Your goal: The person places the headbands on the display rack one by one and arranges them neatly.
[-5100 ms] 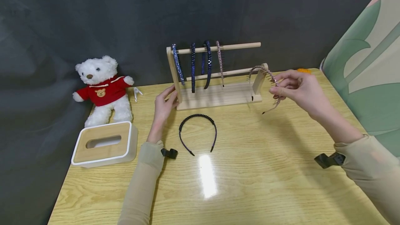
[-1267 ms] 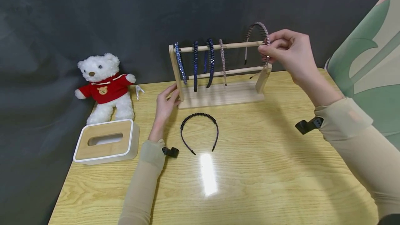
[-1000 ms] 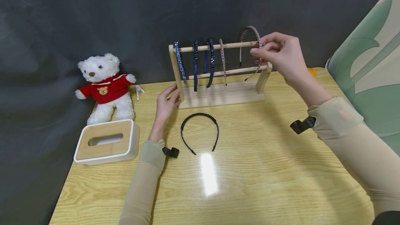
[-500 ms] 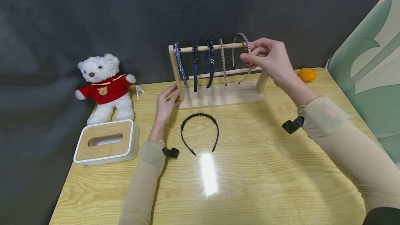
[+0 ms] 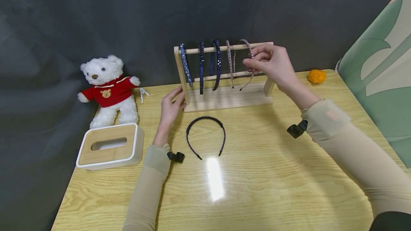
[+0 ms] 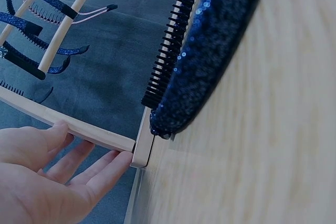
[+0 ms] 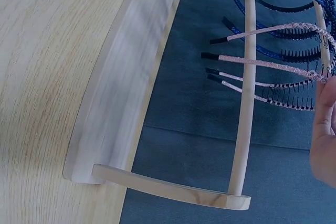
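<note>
My right hand (image 5: 271, 63) pinches a pink braided headband (image 5: 246, 42) at its near side, with the band arched over the top bar of a wooden rack (image 5: 231, 97). Just left of it hangs another pink headband (image 5: 229, 60). Further left on the same bar are a light blue glitter headband (image 5: 184, 65) and two dark blue ones, one of them sequined (image 5: 217, 63). My left hand (image 5: 170, 106) touches the rack's left post, and the left wrist view shows its fingers (image 6: 105, 177) stretched out against the post's edge. The right wrist view cuts off most of my right hand (image 7: 324, 135).
A black toothed headband (image 5: 205, 118) lies on the table before the rack. To the left are a white teddy bear (image 5: 104, 88) in a red sweater, a small white clip (image 5: 143, 94) and a tissue box (image 5: 109, 145). Something orange (image 5: 316, 77) sits at back right.
My right hand has carried the pink headband from the rack's right up to the top bar's end, then left along it and lower. My left hand stays at the post.
</note>
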Available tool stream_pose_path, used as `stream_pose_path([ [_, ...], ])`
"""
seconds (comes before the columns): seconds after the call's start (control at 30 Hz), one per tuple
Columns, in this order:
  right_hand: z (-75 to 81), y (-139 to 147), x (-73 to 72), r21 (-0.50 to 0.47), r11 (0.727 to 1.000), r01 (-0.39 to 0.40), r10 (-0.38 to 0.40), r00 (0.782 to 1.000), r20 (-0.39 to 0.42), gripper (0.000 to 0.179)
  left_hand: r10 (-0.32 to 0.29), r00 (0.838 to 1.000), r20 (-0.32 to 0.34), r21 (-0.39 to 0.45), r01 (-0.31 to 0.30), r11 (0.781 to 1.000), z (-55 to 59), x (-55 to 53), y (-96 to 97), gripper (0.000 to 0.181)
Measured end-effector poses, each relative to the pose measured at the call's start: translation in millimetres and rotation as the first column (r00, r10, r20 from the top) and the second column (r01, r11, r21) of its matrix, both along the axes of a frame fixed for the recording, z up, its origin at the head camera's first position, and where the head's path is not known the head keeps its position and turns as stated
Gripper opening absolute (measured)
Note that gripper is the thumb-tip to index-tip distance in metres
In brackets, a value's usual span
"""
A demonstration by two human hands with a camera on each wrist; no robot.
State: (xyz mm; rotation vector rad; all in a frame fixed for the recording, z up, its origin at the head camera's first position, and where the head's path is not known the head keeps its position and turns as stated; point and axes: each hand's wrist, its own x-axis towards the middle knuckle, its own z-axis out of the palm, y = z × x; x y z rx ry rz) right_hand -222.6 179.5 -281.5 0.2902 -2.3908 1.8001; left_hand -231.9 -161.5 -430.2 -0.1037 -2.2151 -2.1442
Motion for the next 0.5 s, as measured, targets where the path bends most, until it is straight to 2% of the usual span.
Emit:
stream_pose_path([
  [0.23,-1.5,-0.2,0.5,-0.027,1.000,-0.005,0.005,1.000,0.000,0.025,0.001,1.000,0.004,0.005,-0.001,1.000,-1.3,-0.4,0.4,0.041],
  [0.5,-1.5,1.2,5.3,0.009,1.000,0.017,-0.017,1.000,-0.002,0.028,0.005,1.000,0.019,0.004,-0.005,1.000,-0.4,-0.8,0.7,0.041],
])
